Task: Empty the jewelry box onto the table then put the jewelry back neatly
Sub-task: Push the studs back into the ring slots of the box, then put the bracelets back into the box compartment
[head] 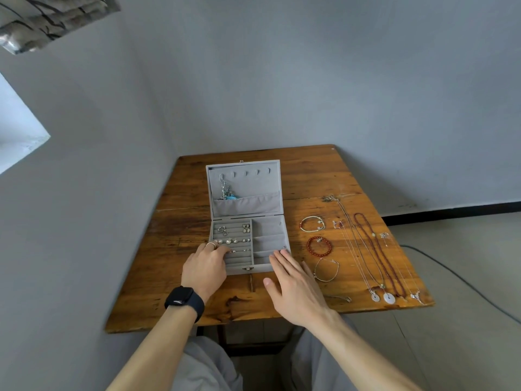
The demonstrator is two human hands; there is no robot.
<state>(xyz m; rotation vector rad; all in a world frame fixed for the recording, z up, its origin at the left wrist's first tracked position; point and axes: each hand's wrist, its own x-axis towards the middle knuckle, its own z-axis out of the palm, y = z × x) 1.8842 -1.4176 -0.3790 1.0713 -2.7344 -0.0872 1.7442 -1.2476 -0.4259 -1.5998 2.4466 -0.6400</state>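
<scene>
bare table [180, 221] left of box [270, 266] and along near edge. right side crowded: bracelets [319, 246], necklaces [375, 249]. upright lid [244, 190] blocks the far approach.

black smartwatch [184, 301] with a dark squarish face and matching black band on the left wrist, thin silvery ring [211, 244] on a finger of the left hand [204, 266] just past the smartwatch, bare forearms, loose light grey trousers [208, 365] below the smartwatch
</scene>
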